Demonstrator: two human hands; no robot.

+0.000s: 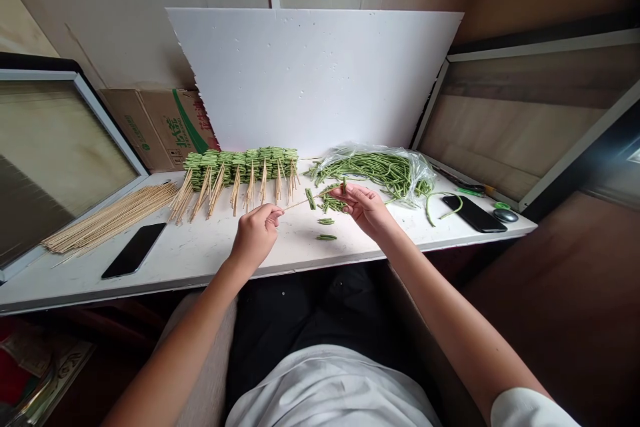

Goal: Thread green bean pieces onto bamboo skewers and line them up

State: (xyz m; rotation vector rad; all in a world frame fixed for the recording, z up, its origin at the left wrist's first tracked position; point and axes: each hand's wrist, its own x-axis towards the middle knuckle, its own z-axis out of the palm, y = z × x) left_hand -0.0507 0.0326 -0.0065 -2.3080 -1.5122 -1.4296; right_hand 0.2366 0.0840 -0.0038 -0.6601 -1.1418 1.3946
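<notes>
My left hand is closed on the blunt end of a thin bamboo skewer that points right and carries one green bean piece. My right hand pinches another short bean piece at the skewer's tip. Two loose cut bean pieces lie on the white table just below the hands. Behind them stands a row of finished bean skewers.
A pile of bare bamboo skewers and a black phone lie at the left. A clear bag of long green beans, a second phone and scissors lie at the right. A white foam board leans behind.
</notes>
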